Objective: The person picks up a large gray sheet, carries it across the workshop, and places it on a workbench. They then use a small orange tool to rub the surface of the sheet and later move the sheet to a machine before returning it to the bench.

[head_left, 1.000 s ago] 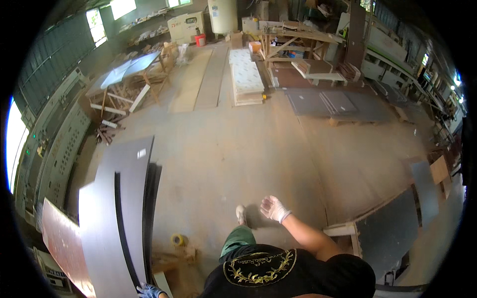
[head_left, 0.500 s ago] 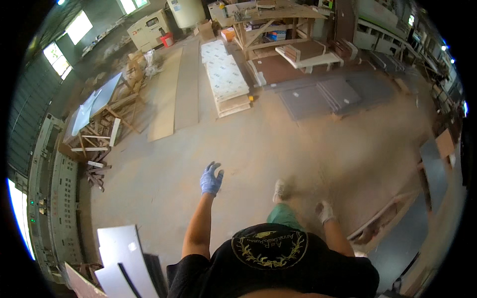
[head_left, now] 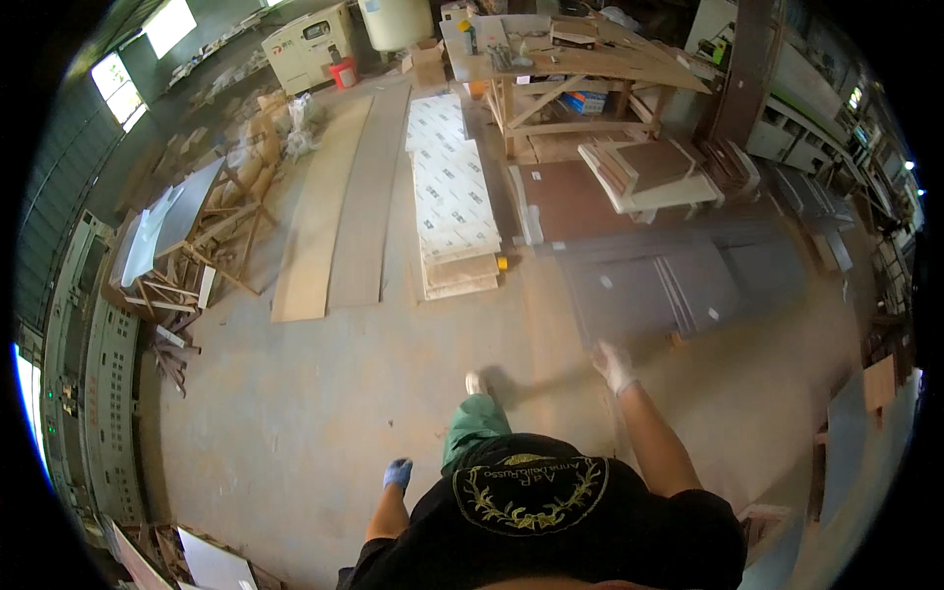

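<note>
My right hand (head_left: 616, 367), in a pale glove, is stretched forward over the floor, its fingers loosely apart and a little blurred. Nothing shows in it. Nearest to it lies a stack of dark grey panels (head_left: 644, 290), apart from the hand. My left hand (head_left: 398, 474) wears a blue glove and hangs low by my side. Its fingers are foreshortened, so their pose is unclear, and no object is visible there. One shoe (head_left: 476, 383) and a green trouser leg (head_left: 476, 425) show in front of my black shirt.
Ahead lies a stack of white patterned boards (head_left: 452, 197), with long tan boards (head_left: 320, 216) to its left. A wooden workbench (head_left: 629, 59) stands behind brown panels (head_left: 570, 202). At the left are a trestle with sheets (head_left: 182, 211) and a control cabinet (head_left: 106, 383).
I have moved forward, so the boards and panels appear nearer. My right hand has swung forward and my left hand has dropped back. The other foot is now in front.
</note>
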A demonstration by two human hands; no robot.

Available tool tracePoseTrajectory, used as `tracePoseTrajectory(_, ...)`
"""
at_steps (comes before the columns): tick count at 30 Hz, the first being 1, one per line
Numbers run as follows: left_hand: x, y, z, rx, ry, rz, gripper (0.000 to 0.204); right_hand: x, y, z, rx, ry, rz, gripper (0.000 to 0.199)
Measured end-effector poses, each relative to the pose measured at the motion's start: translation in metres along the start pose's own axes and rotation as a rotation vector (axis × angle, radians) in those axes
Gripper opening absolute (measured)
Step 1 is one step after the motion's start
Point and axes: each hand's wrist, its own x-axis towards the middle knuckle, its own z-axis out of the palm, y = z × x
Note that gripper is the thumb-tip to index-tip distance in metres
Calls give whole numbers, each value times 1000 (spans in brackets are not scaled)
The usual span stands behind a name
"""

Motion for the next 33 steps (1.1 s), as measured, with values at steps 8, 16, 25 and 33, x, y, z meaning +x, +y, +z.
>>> tracePoseTrajectory(8, 256, 176, -89, -104, 146, -66, 45, 218, -208, 170, -187, -82, -273, 24)
tracePoseTrajectory(16, 420, 651, -141, -494, 58, 599, 53, 490, -395, 200, -651, -40, -644, 47)
tracePoseTrajectory(25, 555, 1067, -141, -770, 82, 588, 56, 811, -654, 374, -1314, 239, -815, 50)
tracePoseTrajectory(33, 704, 1266, -83, -755, 297, 674, 63, 972, -714, 456, -1775, 306, -827, 33)
